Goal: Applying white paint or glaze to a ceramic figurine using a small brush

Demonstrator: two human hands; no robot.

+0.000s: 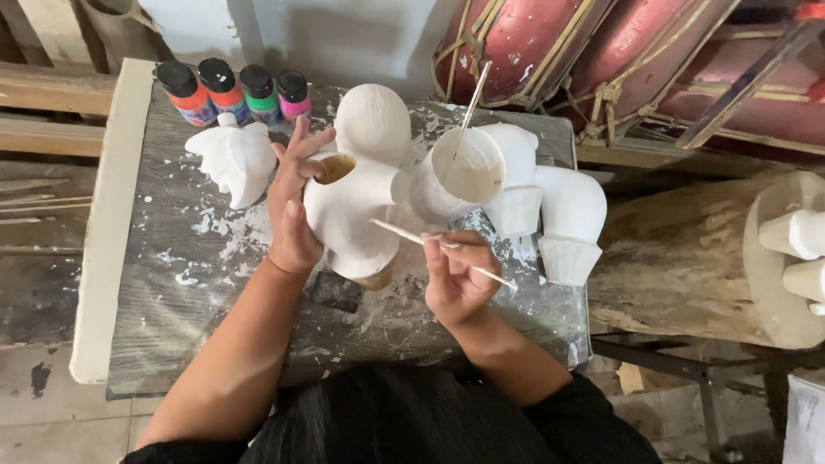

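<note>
My left hand point(293, 203) grips the side of a white-coated carved figure body point(351, 215), thumb near its bare wooden arm socket. My right hand point(455, 275) holds a thin white-coated brush point(404, 234), its tip touching the figure's right side. Behind the figure stands a round white head piece point(372, 121). A white cup of paint point(460, 174) with a stick in it stands just right of the figure. White carved limb pieces point(563, 210) lie further right. A white carved wing-like piece point(234, 159) lies left of my left hand.
Several small paint bottles point(232, 93) with black caps stand at the back left of the paint-splattered grey work board point(172, 292). Red drums point(619, 51) lie behind on the right. A log with white pegs point(773, 258) sits to the right.
</note>
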